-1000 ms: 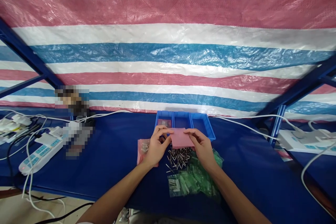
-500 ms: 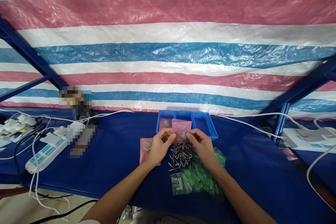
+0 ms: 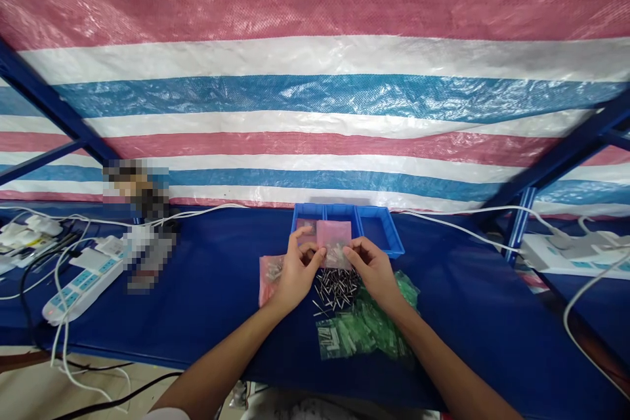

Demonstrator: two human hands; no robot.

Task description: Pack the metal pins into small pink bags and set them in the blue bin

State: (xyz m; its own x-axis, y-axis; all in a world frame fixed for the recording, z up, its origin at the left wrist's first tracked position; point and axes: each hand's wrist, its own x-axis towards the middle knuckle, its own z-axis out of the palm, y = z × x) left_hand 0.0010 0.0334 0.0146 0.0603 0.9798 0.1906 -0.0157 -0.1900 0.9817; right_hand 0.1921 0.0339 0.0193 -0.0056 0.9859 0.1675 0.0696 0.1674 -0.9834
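A small pink plastic bag [image 3: 335,236] is stretched between my two hands, above a pile of dark metal pins [image 3: 337,290]. My left hand [image 3: 298,270] pinches its lower left edge, the index finger raised a little. On the other side, my right hand [image 3: 373,268] grips the lower right edge between thumb and fingers. Small pieces inside the bag are too blurred to name. Below my right hand lies a heap of green-tinted clear bags [image 3: 367,331] with pale pieces inside. More pink bags [image 3: 270,275] lie beside my left wrist, partly covered by it.
A blue divided tray [image 3: 381,231] stands behind my hands, with a pink bag in its left compartment. White power strips lie at the left [image 3: 81,285] and right [image 3: 571,252], with loose cables. Blue metal posts and a striped tarp [image 3: 315,98] close off the back.
My left index finger has lifted away from the bag. Both hands still hold the pink bag in nearly the same place; the whole view has shifted slightly.
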